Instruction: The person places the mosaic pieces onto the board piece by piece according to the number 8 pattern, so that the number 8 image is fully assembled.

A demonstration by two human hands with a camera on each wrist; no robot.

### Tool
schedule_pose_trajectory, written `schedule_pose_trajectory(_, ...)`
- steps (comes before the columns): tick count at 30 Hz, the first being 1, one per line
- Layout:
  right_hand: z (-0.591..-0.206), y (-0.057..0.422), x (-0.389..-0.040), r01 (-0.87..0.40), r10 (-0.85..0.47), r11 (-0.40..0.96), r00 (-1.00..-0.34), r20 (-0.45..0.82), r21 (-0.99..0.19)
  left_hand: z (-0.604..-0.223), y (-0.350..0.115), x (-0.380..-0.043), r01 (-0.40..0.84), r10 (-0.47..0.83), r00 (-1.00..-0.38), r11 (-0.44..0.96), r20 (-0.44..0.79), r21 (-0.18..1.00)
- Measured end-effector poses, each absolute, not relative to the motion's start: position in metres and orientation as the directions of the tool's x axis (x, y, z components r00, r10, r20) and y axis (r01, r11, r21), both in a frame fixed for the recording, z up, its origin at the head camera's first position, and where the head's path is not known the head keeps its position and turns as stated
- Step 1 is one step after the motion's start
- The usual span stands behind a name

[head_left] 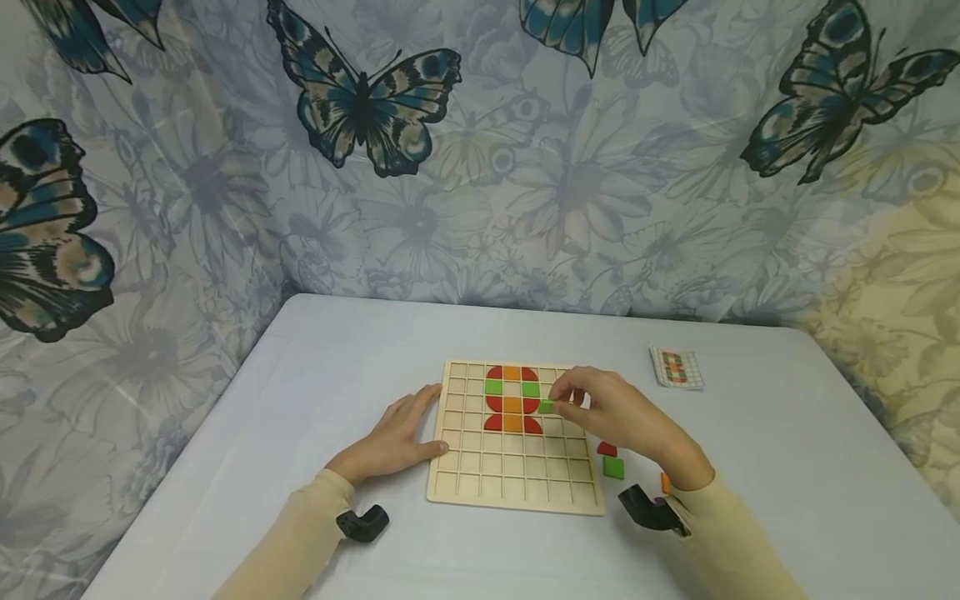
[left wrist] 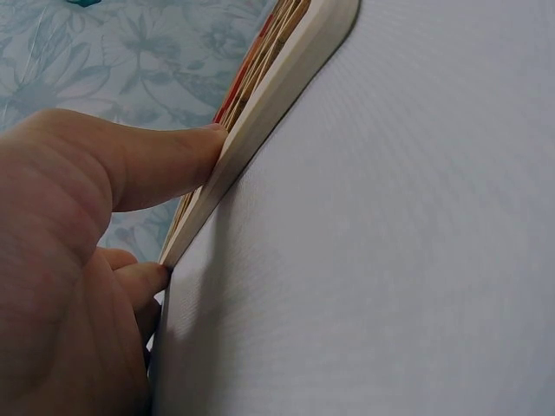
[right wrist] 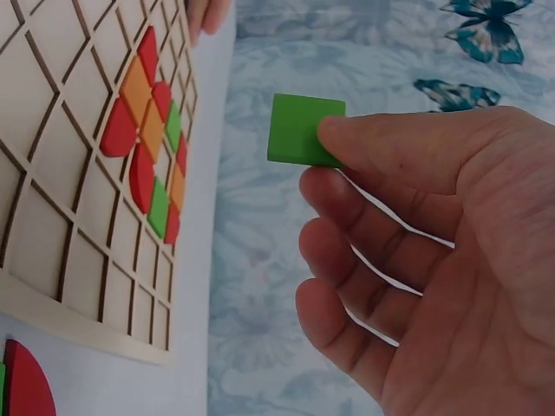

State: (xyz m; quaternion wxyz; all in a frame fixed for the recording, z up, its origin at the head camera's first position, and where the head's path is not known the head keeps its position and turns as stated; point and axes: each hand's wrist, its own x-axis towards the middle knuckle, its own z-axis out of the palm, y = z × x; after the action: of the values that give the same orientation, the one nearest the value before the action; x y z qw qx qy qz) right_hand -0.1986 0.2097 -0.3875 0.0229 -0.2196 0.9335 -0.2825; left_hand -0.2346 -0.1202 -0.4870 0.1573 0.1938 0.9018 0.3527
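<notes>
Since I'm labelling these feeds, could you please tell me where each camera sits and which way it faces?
Head: on the head, facing forward and down at the grid board; left hand, right hand, sleeves show.
Left wrist: on that wrist, facing the grid board's edge; left hand shows.
Right wrist: on that wrist, facing the pinched green tile; right hand and left fingertips show.
Head and right wrist both show that green tile.

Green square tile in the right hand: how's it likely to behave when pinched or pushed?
The green square tile is probably stiff: pinched by one side in the right hand, it looks flat, with crisp edges. Likely light, being small and thin beside the fingers. Its flat faces and square outline suggest it would slide rather than roll.
</notes>
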Motion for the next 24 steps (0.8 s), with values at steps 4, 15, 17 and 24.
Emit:
schedule_pose_trajectory(4, -0.391, 0.210, -0.200, -0.414, -0.437, 0.738, -0.895, 0.089, -0.533, -0.485, -0.121, -0.235, 0.250, 0.474, -0.869, 0.671, -0.145, 0.698)
schedule_pose_trajectory(15, -0.406, 0.202, -0.205, -0.375, -0.431, 0.758, -0.902, 0.023, -0.533, -0.486, -0.121, -0.237, 0.254, 0.478, -0.868, 0.661, -0.135, 0.706)
schedule_pose_trajectory(17, -0.409, 0.200, -0.206, -0.367, -0.432, 0.759, -0.902, 0.006, -0.537, -0.486, -0.121, -0.236, 0.249, 0.477, -0.868, 0.662, -0.141, 0.707)
schedule_pose_trajectory(24, -0.419, 0.195, -0.208, -0.340, -0.431, 0.774, -0.901, -0.050, -0.534, -0.487, -0.120, -0.236, 0.237, 0.469, -0.870, 0.664, -0.149, 0.709)
